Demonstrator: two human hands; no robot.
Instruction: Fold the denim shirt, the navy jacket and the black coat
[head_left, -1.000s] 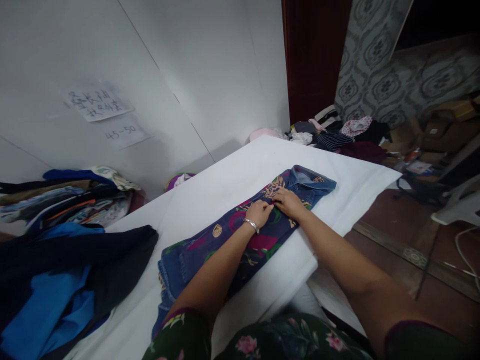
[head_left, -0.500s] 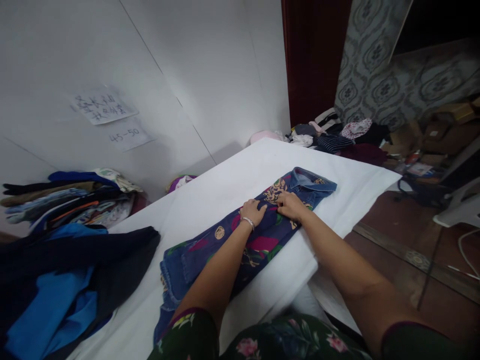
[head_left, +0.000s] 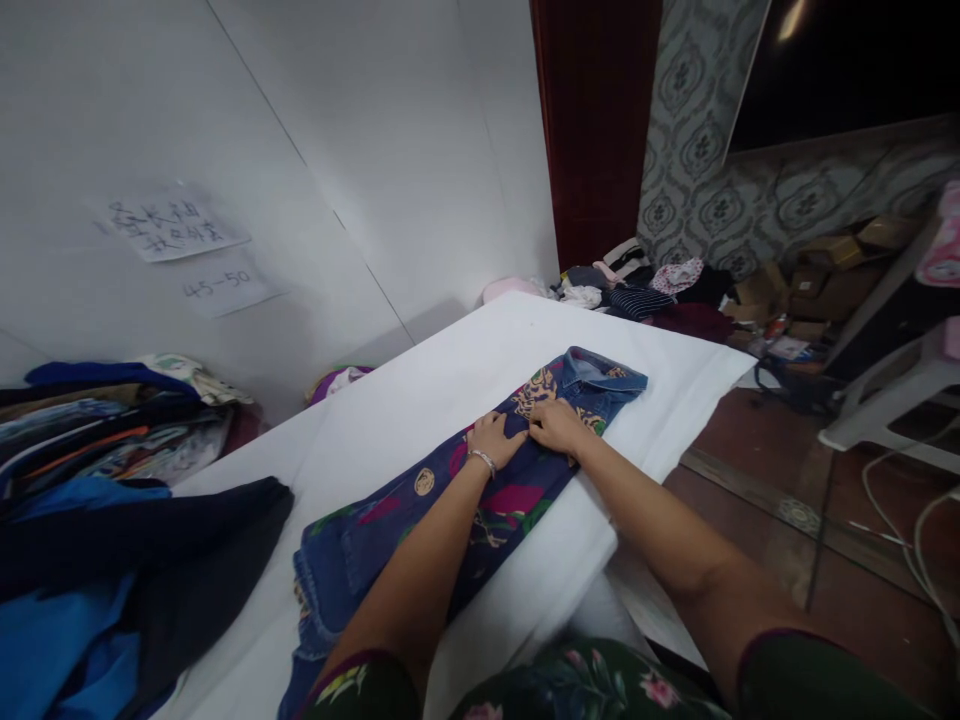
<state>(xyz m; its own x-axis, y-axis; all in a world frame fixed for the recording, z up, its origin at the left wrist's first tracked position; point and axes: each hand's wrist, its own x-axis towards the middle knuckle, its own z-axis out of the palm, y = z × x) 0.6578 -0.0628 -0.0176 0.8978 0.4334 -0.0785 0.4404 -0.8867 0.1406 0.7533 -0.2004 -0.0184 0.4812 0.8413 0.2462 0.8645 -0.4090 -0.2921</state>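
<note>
Table (head_left: 510, 340) white, wall (head_left: 360, 120) pale; left grip (head_left: 493, 437) spread on garment (head_left: 517, 498); right grip's (head_left: 556, 425) closure unclear.

We find the black screen (head_left: 847, 80) cropped at two o'clock, blue cloth (head_left: 56, 635) at eight; the left forearm (head_left: 424, 560) hides part of the denim garment (head_left: 517, 498).

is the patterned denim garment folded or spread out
Folded, it seems: the denim garment lies in a long narrow strip, with its collar at the far end.
</note>
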